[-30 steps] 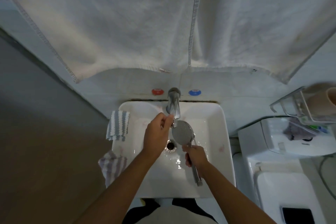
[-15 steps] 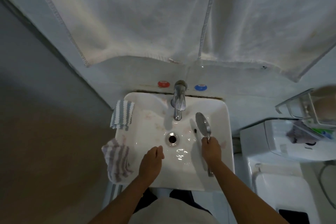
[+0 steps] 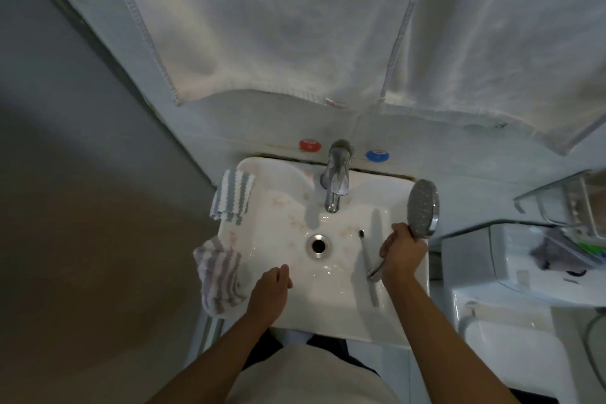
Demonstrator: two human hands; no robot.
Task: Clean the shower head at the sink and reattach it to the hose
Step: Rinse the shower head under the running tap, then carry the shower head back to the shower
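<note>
My right hand [image 3: 402,251] grips the chrome shower head [image 3: 423,208] by its handle, with the round spray face raised over the right rim of the white sink [image 3: 344,315]. The handle's end pokes out below my fist. A toothbrush [image 3: 368,264] lies in the basin to the left of that hand. My left hand [image 3: 269,292] hovers over the basin's front left, holding nothing, fingers loosely curled. The chrome tap [image 3: 336,185] stands at the back of the sink, with no water visibly running. The hose is not in view.
Two striped cloths [image 3: 232,197] [image 3: 219,274] hang over the sink's left rim. Red [image 3: 309,145] and blue [image 3: 377,155] knobs flank the tap. A white towel [image 3: 295,26] hangs overhead. A toilet cistern [image 3: 524,259] and a wire rack [image 3: 564,207] stand to the right.
My left hand left the tap and dropped to the front of the basin. My right hand carried the shower head from under the tap to the sink's right rim.
</note>
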